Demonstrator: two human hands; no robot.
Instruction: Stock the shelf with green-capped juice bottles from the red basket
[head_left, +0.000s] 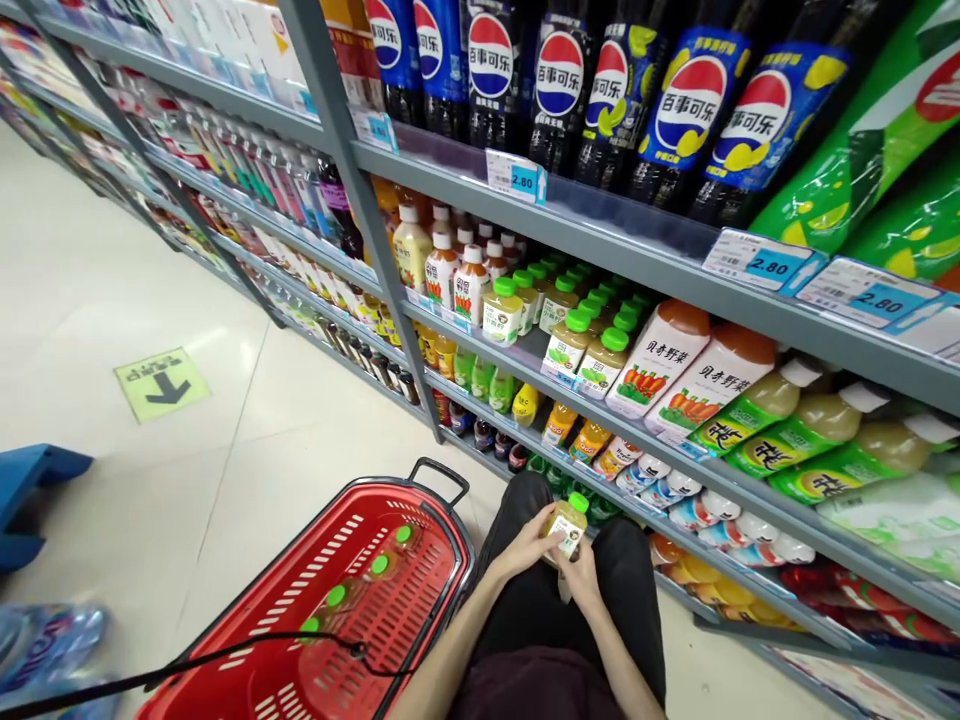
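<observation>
Between my knees I hold a small juice bottle (pixel 568 528) with a bright green cap and a white label. My left hand (pixel 529 545) grips its left side, and my right hand (pixel 581 572) closes on its lower part. To my left stands a red shopping basket (pixel 262 590) with slotted walls. Several green-capped bottles (pixel 380 567) sit in a row inside it, along its far side. In front of me, similar green-capped juice bottles (pixel 577 340) stand on the middle shelf.
Large cola bottles (pixel 559 75) fill the shelf above. Big carrot juice bottles (pixel 660 355) stand right of the small ones. A black strap (pixel 247 645) crosses the basket. A floor arrow sign (pixel 163 385), a blue stand (pixel 37 490) and wrapped water bottles (pixel 52 640) lie left.
</observation>
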